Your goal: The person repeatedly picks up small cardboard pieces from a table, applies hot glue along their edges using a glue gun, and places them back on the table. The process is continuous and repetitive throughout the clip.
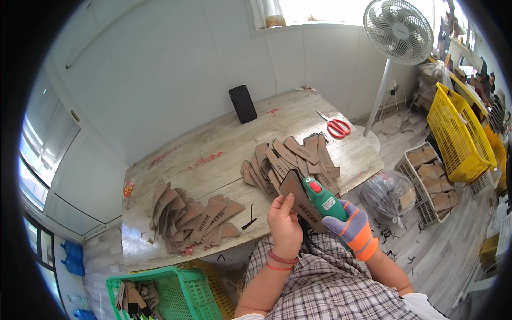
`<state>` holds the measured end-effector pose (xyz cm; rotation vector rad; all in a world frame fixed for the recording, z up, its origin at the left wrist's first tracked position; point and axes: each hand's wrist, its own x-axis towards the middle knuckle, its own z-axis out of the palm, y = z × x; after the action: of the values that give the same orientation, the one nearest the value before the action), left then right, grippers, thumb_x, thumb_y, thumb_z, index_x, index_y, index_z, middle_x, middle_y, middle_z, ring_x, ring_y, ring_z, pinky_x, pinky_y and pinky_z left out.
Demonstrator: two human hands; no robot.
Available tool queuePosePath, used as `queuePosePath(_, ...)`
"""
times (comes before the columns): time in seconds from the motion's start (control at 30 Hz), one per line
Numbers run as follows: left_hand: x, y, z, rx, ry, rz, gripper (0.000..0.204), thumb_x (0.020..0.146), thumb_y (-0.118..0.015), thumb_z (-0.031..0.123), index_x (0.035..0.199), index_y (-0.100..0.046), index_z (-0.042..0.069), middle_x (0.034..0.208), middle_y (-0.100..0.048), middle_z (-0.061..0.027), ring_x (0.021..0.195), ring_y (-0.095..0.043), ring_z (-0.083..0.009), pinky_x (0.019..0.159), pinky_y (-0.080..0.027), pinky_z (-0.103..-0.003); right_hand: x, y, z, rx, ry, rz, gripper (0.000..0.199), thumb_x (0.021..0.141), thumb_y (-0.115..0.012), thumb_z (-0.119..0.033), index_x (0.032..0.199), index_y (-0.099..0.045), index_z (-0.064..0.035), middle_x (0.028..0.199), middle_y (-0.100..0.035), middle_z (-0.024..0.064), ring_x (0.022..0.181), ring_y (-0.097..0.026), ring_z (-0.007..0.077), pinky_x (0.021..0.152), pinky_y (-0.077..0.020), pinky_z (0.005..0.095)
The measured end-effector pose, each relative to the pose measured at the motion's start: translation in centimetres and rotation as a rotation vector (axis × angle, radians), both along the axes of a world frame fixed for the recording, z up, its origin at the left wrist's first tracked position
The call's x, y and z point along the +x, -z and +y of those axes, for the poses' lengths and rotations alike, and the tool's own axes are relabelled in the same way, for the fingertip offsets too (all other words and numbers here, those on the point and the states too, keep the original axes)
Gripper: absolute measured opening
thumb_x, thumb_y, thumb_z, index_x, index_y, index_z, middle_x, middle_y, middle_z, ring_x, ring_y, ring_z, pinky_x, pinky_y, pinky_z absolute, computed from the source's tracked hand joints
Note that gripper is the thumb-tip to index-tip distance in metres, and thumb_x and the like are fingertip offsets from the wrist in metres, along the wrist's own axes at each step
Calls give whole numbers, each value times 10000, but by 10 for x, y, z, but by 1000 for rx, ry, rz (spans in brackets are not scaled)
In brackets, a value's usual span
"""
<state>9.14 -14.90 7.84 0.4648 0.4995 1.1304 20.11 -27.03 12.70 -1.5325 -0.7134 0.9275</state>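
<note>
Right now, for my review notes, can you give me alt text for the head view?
A person's bare left hand holds a brown shoe-shaped piece while the gloved right hand grips a green handheld electric cutter against it. Ahead, a worn wooden table carries two piles of similar brown pieces, red scissors and a propped black phone.

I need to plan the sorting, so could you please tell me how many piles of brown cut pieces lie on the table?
2: one pile at the table's near left, one pile at its right, beyond the left hand. Others may be hidden.
</note>
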Motion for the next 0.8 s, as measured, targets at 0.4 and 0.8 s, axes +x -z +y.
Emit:
queuePosePath(0.4,-4,-10,13,31,-84,58,103,875,-684,63,963,-629,68,899,-664,-2,758,-565,-85,690,-429,-232,-6,9,-16,-89,-65,-137,539,797,-794,-213,1210,-548,29,865,-654,22,663,-590,58,580,-490,221)
queuePosePath(0.8,-1,-3,-2,72,33,60,47,882,-668,59,889,-623,68,841,-645,10,734,-551,-59,678,-424,-198,-7,-6,-7,-33,-7,-18,554,779,-804,-225,1205,-552,25,819,-661,15,617,-562,43,545,-457,201)
